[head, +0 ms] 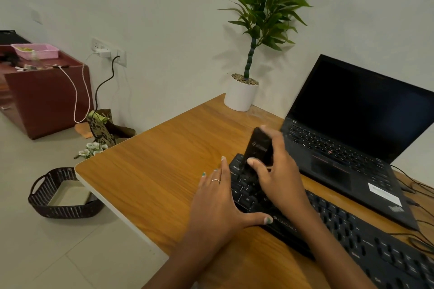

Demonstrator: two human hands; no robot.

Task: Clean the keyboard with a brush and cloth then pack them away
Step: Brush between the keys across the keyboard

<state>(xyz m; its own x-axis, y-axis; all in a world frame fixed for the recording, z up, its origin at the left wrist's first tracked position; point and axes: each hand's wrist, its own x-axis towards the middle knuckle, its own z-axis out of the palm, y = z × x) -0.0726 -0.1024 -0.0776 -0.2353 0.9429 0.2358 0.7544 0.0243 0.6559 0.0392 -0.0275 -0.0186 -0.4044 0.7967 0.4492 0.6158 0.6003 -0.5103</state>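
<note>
Standing brush (257,148) in right-hand grip (279,171)

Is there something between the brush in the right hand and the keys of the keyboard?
Nothing visible. The right hand grips the black brush, whose lower end already meets the left-end keys of the keyboard. The left hand rests beside it, thumb on the keyboard's front edge.

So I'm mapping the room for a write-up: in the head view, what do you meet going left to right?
Pink tray → dark woven basket → left hand → potted plant → right hand, gripping the black brush → laptop.
</note>
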